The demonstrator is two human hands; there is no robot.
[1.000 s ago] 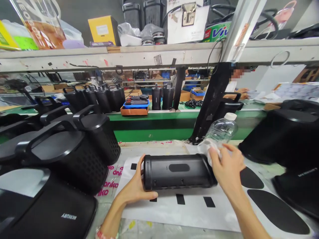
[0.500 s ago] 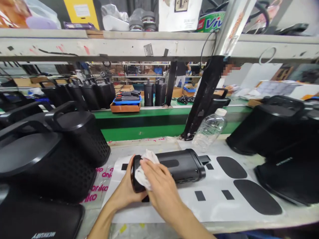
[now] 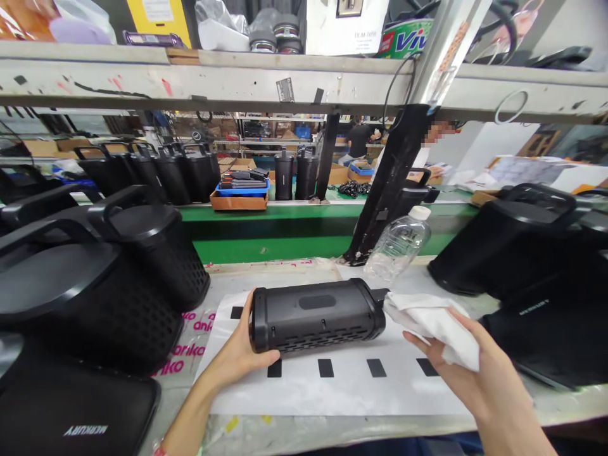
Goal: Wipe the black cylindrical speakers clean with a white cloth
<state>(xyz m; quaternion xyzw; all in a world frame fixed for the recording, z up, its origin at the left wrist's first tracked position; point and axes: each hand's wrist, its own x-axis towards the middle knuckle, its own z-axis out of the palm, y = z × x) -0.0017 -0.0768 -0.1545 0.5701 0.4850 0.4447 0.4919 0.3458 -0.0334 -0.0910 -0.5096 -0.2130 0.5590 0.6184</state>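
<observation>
Brands: MERKURY, inverted, on lower-left unit (image 3: 71, 399); DLM-1050, white box (image 3: 342, 25); pink "anko", plastic sheet (image 3: 194, 341); "Viv", green container (image 3: 403, 39), rest behind post (image 3: 449, 60). Black speaker (image 3: 316, 313) lying on paper (image 3: 342, 399), desk (image 3: 280, 437). Left hand (image 3: 240, 354): fingers wide, gripping speaker's left end. Right hand (image 3: 491, 380): fingers pinching white cloth (image 3: 437, 320), partly hidden; speaker contact unclear.

Looks like matt plastic on the black housing (image 3: 316, 316) (glossier at the end rims (image 3: 373, 310)). Reads as soft, creased cloth or tissue in the white wad (image 3: 434, 320); as smooth paper or film in the white sheet (image 3: 351, 396); as clear, glossy plastic in the bottle (image 3: 401, 242).
</observation>
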